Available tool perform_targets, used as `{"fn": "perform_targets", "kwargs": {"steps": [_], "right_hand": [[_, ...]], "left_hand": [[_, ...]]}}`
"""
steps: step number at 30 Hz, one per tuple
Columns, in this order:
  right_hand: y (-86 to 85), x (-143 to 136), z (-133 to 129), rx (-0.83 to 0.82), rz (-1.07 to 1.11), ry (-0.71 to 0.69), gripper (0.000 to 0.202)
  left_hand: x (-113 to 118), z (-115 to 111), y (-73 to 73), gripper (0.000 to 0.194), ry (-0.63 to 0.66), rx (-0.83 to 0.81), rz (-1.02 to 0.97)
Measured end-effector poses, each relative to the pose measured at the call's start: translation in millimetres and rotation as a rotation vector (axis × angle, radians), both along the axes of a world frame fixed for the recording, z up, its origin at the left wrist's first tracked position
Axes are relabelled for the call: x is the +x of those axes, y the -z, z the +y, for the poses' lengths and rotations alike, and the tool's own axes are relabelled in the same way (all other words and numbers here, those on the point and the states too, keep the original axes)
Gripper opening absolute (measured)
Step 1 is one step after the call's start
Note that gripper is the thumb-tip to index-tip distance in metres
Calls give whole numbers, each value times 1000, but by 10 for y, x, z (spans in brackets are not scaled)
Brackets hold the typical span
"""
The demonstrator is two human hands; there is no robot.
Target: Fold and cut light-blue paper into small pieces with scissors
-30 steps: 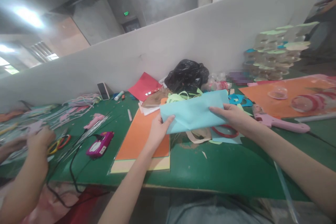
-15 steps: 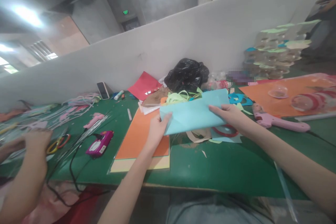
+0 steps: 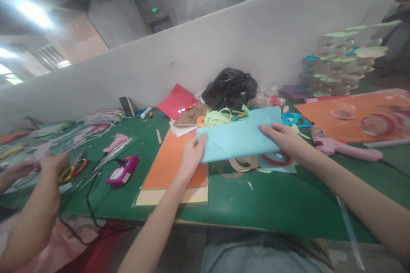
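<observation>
A light-blue sheet of paper [image 3: 237, 138], apparently folded, is held up above the table between my two hands. My left hand [image 3: 193, 153] pinches its left end, thumb on top. At the right end my right hand [image 3: 280, 136] grips it with the thumb on the near face; the other fingers are mostly hidden behind. Below my left hand lie orange paper sheets [image 3: 174, 164] over a pale yellow one. Behind the blue paper, light-green paper scraps [image 3: 219, 116] pile up, and a red ring [image 3: 278, 158] shows under its right end.
A pink glue gun [image 3: 346, 149] lies to the right, near orange sheets with a plastic bottle [image 3: 381, 123]. A black plastic bag [image 3: 229, 88] sits by the partition. To the left are a purple box [image 3: 123, 171], scissors [image 3: 73, 170] and a co-worker's hands [image 3: 53, 162].
My hands and the blue paper stay nearly as they were, with only a slight shift as the view moves. On the left, the co-worker's hands have moved and now hold a pale piece.
</observation>
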State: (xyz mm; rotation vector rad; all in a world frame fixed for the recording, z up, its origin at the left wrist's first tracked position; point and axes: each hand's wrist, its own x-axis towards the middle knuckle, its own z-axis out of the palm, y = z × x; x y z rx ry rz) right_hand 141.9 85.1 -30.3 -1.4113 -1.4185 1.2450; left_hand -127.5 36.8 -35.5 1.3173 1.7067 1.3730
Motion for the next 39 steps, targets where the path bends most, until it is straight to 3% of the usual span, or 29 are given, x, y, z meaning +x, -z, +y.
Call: {"fn": "perform_targets", "kwargs": {"steps": [9, 14, 22, 30, 39], "right_hand": [[32, 26, 7, 10, 20, -3, 51], [24, 15, 6, -12, -18, -7, 49], [0, 4, -12, 8, -48, 3, 48], [73, 35, 50, -13, -31, -7, 42], [133, 59, 89, -10, 34, -30, 48]], "left_hand": [[17, -4, -22, 36, 52, 62, -24], [-11, 0, -2, 38, -6, 79, 14], [5, -16, -9, 37, 6, 82, -12], [0, -13, 4, 35, -1, 78, 31], [46, -38, -53, 34, -25, 102, 130]]}}
